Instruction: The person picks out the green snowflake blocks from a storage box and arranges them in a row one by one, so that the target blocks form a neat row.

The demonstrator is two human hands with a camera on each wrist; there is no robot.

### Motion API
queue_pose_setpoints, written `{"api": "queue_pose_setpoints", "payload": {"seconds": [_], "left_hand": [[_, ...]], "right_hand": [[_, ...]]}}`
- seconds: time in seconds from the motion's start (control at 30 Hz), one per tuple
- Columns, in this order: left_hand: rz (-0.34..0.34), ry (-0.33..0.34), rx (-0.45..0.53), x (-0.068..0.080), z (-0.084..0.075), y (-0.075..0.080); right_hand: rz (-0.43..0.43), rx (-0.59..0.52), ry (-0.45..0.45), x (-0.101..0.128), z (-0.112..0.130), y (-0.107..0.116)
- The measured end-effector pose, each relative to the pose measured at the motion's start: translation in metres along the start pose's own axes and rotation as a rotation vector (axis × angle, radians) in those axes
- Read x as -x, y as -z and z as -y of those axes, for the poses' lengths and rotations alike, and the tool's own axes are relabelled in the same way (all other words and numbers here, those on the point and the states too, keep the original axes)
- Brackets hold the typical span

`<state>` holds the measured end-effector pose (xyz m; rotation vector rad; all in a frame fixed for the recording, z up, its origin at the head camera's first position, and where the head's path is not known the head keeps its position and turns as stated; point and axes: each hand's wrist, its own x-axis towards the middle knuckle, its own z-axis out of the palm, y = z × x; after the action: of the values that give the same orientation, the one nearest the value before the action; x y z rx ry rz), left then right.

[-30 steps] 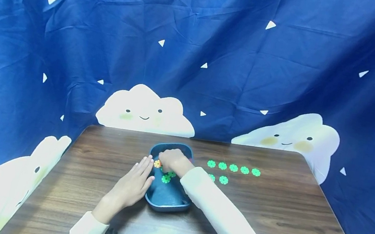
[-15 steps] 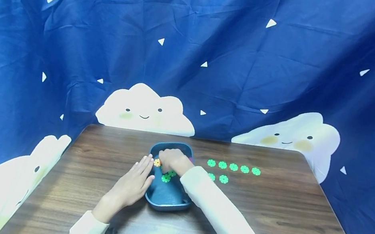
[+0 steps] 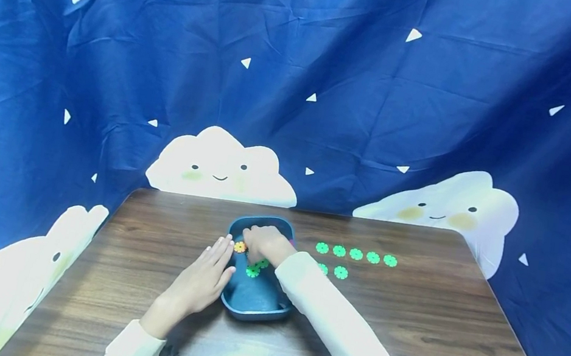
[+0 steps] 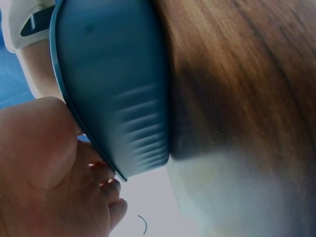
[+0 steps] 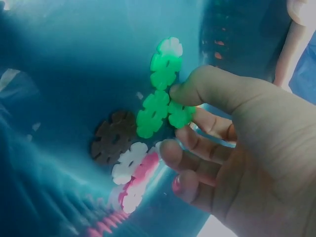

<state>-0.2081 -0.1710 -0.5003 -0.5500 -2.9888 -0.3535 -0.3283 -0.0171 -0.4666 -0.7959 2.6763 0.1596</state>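
My left hand (image 3: 198, 279) lies with straight fingers along the left rim of a blue plastic basin (image 3: 251, 303). In the left wrist view, its fingers reach along the rim, outside the ribbed wall. My right hand (image 3: 266, 244) is down inside the basin. Seen from the right wrist, its thumb and curled fingers pinch a small green snowflake disc (image 5: 181, 116). Other green snowflake discs (image 5: 153, 114) lie against it, beside a brown disc (image 5: 116, 137), a white disc (image 5: 129, 163) and a pink disc (image 5: 144, 170). An orange disc (image 3: 240, 247) shows near my left fingertips.
Right of the basin, a row of several green discs (image 3: 356, 254) lies on the brown wooden table (image 3: 408, 319). Nearer are two more green discs (image 3: 340, 272), one partly covered by my right sleeve (image 3: 340, 328). A blue cloud-print curtain (image 3: 339, 118) hangs behind.
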Motion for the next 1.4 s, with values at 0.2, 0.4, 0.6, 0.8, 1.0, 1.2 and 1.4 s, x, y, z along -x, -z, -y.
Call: {"api": "queue_pose_setpoints", "payload": {"seconds": [0.2, 0.4, 0.6, 0.8, 1.0, 1.2, 1.4], "left_hand": [[-0.003, 0.002, -0.005, 0.000, 0.000, 0.000], [-0.001, 0.002, 0.003, -0.001, 0.000, -0.001], [0.019, 0.000, -0.016, 0.000, -0.001, -0.001], [0.003, -0.007, -0.024, 0.000, -0.001, 0.000], [-0.016, -0.012, -0.018, -0.001, 0.000, 0.000], [-0.020, -0.006, -0.001, -0.002, -0.001, 0.002], [0.009, 0.004, -0.006, -0.003, -0.001, 0.001]], "right_hand": [[-0.008, -0.005, 0.018, 0.001, -0.002, 0.002], [-0.029, -0.023, 0.033, 0.005, -0.003, 0.008], [-0.061, -0.068, 0.073, 0.011, -0.009, 0.011], [-0.119, -0.073, 0.129, 0.018, -0.016, 0.011], [-0.158, -0.054, 0.141, 0.028, -0.027, 0.015], [-0.212, -0.079, 0.130, 0.045, -0.040, 0.023], [-0.235, -0.076, 0.122, 0.062, -0.050, 0.027]]}}
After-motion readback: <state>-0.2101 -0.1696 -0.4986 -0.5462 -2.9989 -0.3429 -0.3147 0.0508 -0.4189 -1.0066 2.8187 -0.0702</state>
